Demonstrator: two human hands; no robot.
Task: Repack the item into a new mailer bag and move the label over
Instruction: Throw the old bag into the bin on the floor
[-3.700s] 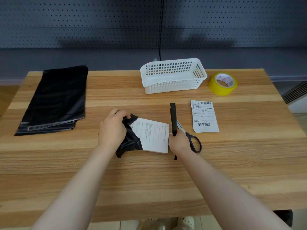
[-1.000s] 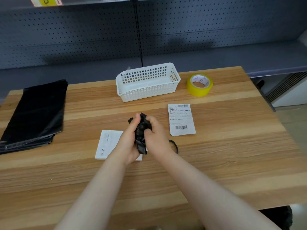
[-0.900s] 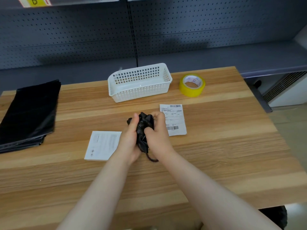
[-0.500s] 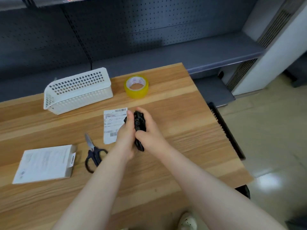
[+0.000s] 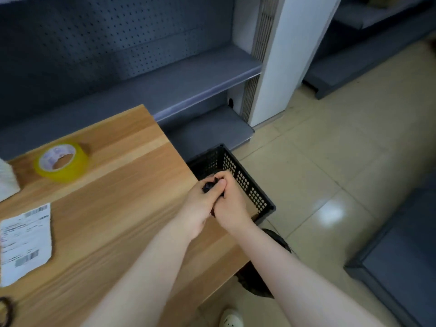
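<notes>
Both hands are carrying the wad rightward from where they were half a second ago, when they were working over the middle of the counter [image 5: 113,208] beside the label. Now they are hovering at the counter's right edge. The left hand [image 5: 198,206] and the right hand [image 5: 232,208] are pressing together, fingers curling tightly round a crumpled black mailer bag [image 5: 208,185] — only a small dark lump of it is showing between the fingertips and thumbs.

Just off the counter's right edge, down on the tiled floor [image 5: 330,161], a black perforated bin [image 5: 245,182] is standing with its open top facing up; the wad is showing against that opening, though how high above it is not clear.

The shipping label [image 5: 26,244] is lying flat on the counter's left part, printed side up, well apart from the hands. A yellow tape roll [image 5: 59,175] is sitting toward the counter's far side, and a corner of the white basket [image 5: 7,182] is peeking in at the counter's far left. At the counter's near left corner a black scissors handle [image 5: 4,308] is just showing.

Beyond the counter's far edge a grey shelf [image 5: 188,76] is running under a perforated back panel — and below the counter's near right corner a white shoe [image 5: 231,320] is showing on the floor.
</notes>
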